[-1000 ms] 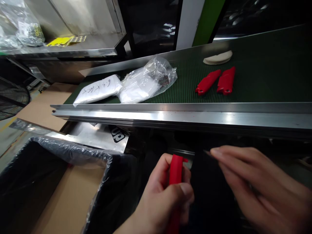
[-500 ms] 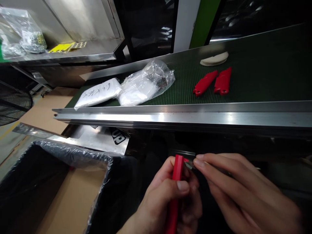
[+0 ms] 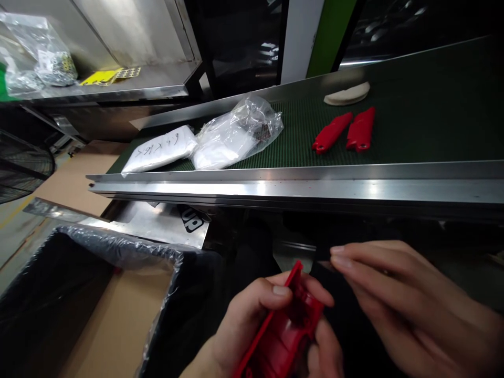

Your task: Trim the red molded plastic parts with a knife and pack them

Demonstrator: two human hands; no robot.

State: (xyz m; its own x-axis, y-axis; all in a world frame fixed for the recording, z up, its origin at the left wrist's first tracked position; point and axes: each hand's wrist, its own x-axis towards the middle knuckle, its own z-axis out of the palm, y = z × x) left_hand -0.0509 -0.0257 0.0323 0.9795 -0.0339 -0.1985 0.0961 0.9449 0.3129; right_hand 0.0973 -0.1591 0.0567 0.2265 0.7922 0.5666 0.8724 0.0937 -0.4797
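My left hand [image 3: 255,325] is closed round a red plastic part [image 3: 285,328], held low in front of me with its hollow inner side turned up. Just to its right, my right hand [image 3: 401,304] has its fingers pressed together around a thin small tool or blade that I cannot make out, its tip near the part's upper end. Two more red plastic parts [image 3: 346,131] lie side by side on the green conveyor belt [image 3: 433,121] beyond the hands.
Two plastic bags [image 3: 208,140] of white material lie at the belt's left end, and a pale curved piece [image 3: 347,94] sits behind the red parts. A steel rail [image 3: 299,188] edges the belt. A cardboard box lined with black plastic [image 3: 94,304] stands lower left.
My left hand has tilted the red part from edge-on to show its hollow inside and lowered it. My right hand's fingertips have drawn slightly away from the part's top.
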